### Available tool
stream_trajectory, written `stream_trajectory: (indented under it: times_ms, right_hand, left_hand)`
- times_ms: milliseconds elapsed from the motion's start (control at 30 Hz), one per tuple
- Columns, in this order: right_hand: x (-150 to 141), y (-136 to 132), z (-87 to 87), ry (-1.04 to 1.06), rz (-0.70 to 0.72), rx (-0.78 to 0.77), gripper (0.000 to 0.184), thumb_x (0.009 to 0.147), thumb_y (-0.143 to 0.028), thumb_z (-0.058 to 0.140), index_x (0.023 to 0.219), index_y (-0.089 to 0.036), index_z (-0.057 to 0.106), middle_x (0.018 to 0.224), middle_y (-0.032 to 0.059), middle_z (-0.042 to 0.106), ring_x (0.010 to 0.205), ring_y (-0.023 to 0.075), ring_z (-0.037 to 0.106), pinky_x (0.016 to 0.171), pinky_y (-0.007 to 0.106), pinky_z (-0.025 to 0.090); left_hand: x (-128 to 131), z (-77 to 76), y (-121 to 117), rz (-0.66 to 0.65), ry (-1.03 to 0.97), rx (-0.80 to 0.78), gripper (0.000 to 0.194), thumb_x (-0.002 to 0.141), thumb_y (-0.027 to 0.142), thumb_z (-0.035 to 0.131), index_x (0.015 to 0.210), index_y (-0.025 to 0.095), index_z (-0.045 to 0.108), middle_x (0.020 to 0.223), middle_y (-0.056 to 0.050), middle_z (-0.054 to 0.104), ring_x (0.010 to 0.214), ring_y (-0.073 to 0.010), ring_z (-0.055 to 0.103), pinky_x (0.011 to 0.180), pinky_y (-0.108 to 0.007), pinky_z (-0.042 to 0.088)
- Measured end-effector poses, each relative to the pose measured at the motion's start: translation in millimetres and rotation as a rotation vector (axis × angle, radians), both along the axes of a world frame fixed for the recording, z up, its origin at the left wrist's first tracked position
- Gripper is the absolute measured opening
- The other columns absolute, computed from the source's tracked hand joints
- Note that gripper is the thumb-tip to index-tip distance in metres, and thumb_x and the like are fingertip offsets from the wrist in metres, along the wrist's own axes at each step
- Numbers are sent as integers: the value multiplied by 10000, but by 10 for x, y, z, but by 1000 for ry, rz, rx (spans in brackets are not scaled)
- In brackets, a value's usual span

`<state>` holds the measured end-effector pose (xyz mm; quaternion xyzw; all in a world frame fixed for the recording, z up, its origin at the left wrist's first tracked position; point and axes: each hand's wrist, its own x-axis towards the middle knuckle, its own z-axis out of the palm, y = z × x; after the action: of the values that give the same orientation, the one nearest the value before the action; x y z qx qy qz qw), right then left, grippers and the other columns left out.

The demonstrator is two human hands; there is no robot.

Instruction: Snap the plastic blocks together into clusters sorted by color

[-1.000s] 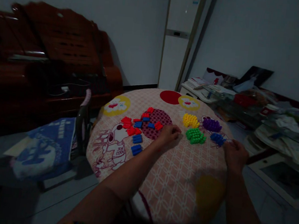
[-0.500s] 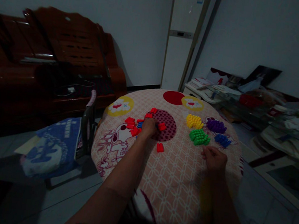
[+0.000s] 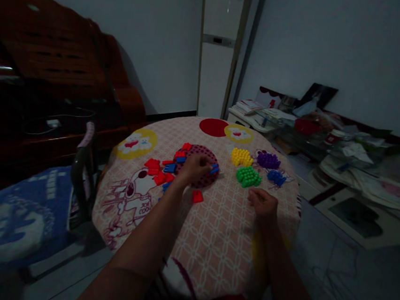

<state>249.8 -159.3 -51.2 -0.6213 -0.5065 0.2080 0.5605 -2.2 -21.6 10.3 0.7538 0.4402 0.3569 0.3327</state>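
Observation:
My left hand (image 3: pixel 194 168) reaches over the dark red dotted circle on the round table (image 3: pixel 219 246), fingers curled on a blue block (image 3: pixel 214 169). Loose red blocks (image 3: pixel 153 165) and blue blocks (image 3: pixel 170 168) lie scattered to its left. A single red block (image 3: pixel 197 196) lies just in front of that hand. My right hand (image 3: pixel 262 205) rests closed on the cloth, just in front of the green bead cluster (image 3: pixel 248 176). Yellow (image 3: pixel 241 157), purple (image 3: pixel 268 160) and blue (image 3: pixel 276 177) bead clusters sit behind the green one.
A cartoon-printed cloth covers the table. A chair (image 3: pixel 84 167) with a blue cushion (image 3: pixel 13 212) stands at the left, before a dark wooden sofa (image 3: pixel 50 84). A low table piled with papers and clutter (image 3: pixel 315 128) fills the right. A tall white unit (image 3: pixel 218 52) stands by the wall.
My left hand moved left to the block pile, left a red block on the cloth, then shifted right onto a blue block. My right hand drew in from the table's right edge.

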Motion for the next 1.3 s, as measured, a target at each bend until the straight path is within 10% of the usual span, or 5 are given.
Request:
stream_trajectory:
  times_ms: [167,533,767,933,1300]
  right_hand:
    - [-73,-6,69,137,109,-20,304,741,-457,730,866,-180,740,677,13,689,564,142,605,521,250,496]
    - [-39,-12,99,263,169,-15,298,734,-468,723,797,-178,692,563,-8,641,407,100,491,385,223,381]
    - [203,-4,122,231,-98,56,305,698,-453,693,806,-169,666,551,-6,624,430,118,518,415,232,393]
    - [678,159,176,-27,-476,21,284,651,-420,636,776,-168,677,619,39,656,547,192,601,528,304,482]
    - [978,333,117,-517,-460,-16,274,720,-342,559,825,-167,743,702,92,719,690,237,648,703,340,487]
  left_hand:
    - [594,-82,-377,-344,-128,-52,179,770,213,659,912,138,738,749,-27,700,635,-127,594,597,-214,431]
    - [879,-199,-640,-269,-148,49,130,773,177,660,892,168,711,802,-18,687,723,-144,604,671,-229,446]
    - [886,-218,-646,-330,-189,35,234,802,161,627,1018,169,717,968,-64,731,807,-162,663,745,-252,500]
    - [780,-242,-482,-235,-196,20,213,806,150,609,990,165,716,933,-64,733,780,-161,672,740,-261,525]
    - [743,-218,-466,-209,-167,24,206,794,139,606,962,171,720,849,-41,724,739,-152,671,734,-252,525]
